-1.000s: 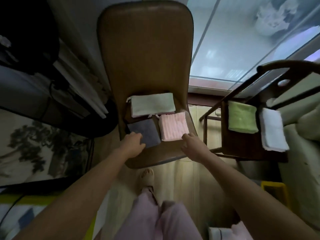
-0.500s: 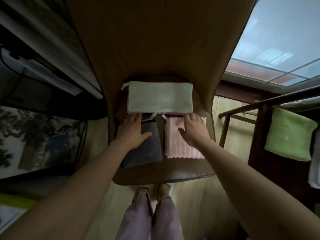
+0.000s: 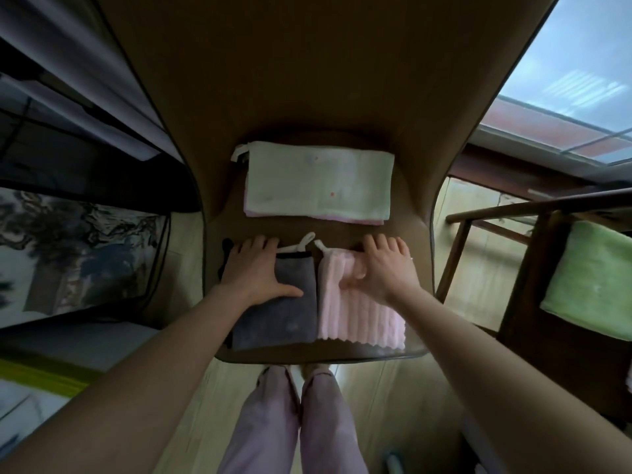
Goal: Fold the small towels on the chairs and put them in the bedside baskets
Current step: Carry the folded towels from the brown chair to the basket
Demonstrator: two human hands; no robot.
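- A dim room with pale wood flooring; a brown chair (image 3: 307,97) fills the middle of the view, its tall back running out of the top of the frame, and a bright window sits at the upper right.
- At the left, dark furniture and a patterned panel are too murky to identify.
- A second, dark wooden chair (image 3: 533,254) at the right is cut off by the frame edge; a green towel (image 3: 595,282) lies on it, only partly in view.
- On the brown chair's seat, a pale green towel (image 3: 318,183) lies folded along the back edge, a pink layer showing under its front edge and a white loop at its back left corner.
- A grey towel (image 3: 287,309) lies at the front left of the seat, just beside a pink ribbed towel (image 3: 355,316) at the front right; each has a hanging loop at its far end.
- The left hand (image 3: 254,268) rests flat on the grey towel's far half, fingers straight, thumb spread across the cloth.
- The right hand (image 3: 383,268) lies over the pink towel's far right part, fingers extended, the thumb tucked against a raised fold of the cloth; whether it pinches that fold cannot be told.
- The far left corners of both front towels are hidden under the hands.
- No writing is readable.
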